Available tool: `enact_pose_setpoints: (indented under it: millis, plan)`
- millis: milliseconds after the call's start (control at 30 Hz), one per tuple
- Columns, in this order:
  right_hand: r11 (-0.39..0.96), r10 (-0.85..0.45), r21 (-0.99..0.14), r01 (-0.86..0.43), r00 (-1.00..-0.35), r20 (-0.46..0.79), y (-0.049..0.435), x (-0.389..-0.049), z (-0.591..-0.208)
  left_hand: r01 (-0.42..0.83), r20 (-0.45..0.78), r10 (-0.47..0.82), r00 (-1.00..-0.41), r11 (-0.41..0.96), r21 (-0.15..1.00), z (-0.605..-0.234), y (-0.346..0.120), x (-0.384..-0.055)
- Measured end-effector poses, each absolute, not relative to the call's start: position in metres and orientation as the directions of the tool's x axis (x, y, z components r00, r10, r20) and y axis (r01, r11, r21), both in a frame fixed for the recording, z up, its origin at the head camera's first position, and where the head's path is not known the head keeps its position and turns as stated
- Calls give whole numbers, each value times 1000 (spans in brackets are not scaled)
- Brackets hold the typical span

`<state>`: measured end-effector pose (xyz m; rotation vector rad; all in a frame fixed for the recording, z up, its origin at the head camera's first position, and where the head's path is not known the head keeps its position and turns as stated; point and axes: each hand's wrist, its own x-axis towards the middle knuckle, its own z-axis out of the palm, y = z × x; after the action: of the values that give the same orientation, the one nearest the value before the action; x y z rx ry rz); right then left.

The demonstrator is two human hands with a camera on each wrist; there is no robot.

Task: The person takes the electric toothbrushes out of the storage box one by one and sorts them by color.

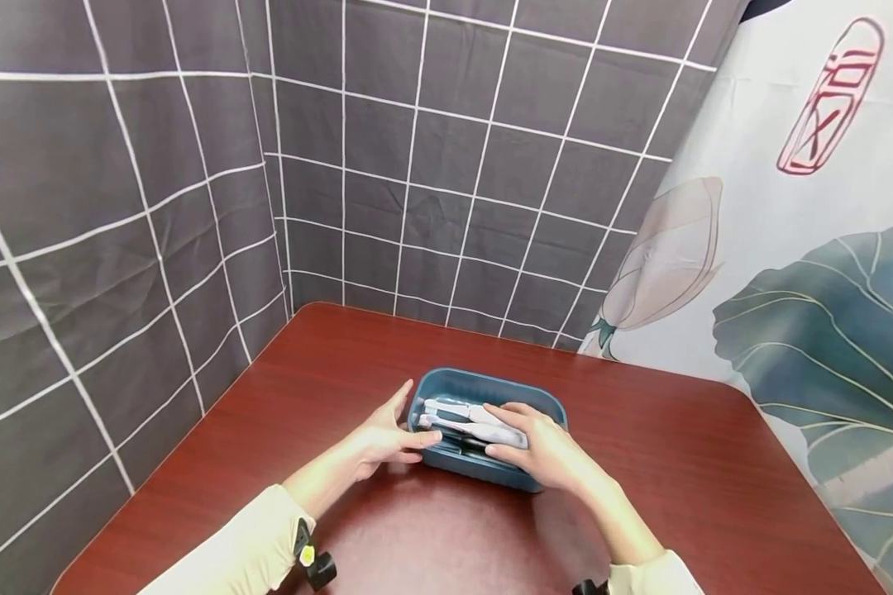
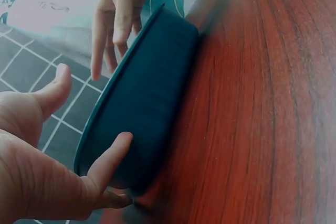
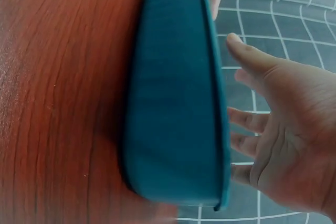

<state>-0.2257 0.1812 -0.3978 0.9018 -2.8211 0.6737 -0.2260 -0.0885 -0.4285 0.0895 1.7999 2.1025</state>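
Note:
A blue plastic basket (image 1: 484, 478) stands upright on the table. Inside lie two long white things (image 1: 484, 431) with slim necks, like electric toothbrushes, and some thin dark items under them. My left hand (image 1: 379, 438) is at the basket's left end with fingers spread and straight; one fingertip lies against the outer wall (image 2: 136, 98), and nothing is gripped. Over the right part of the basket, my right hand (image 1: 546, 450) reaches in with thumb and fingers apart, around the thick end of the nearer white thing. Whether its fingertips touch that thing is hidden.
The reddish-brown wooden table (image 1: 685, 463) surrounds the basket on all sides. Dark grey cloth with a white grid (image 1: 446, 157) hangs behind and to the left. At the right hangs a white cloth with a leaf print (image 1: 848, 322).

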Motion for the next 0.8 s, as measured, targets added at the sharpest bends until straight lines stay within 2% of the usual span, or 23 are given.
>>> enact_pose_setpoints:
  millis: [233, 633, 800]
  plan:
    - [734, -536, -360, -576, -816, 214, 175, -237, -408, -220, -155, 356, -922, -149, 964, -433, -84, -231]
    - [745, -532, -342, -573, -819, 213, 164, -248, -417, -207, -164, 349, -923, -88, 974, -435, -84, -236]
    - [779, -527, -289, -556, -831, 178, 159, -250, -420, -221, -175, 362, -916, -88, 971, -435, -85, -237]
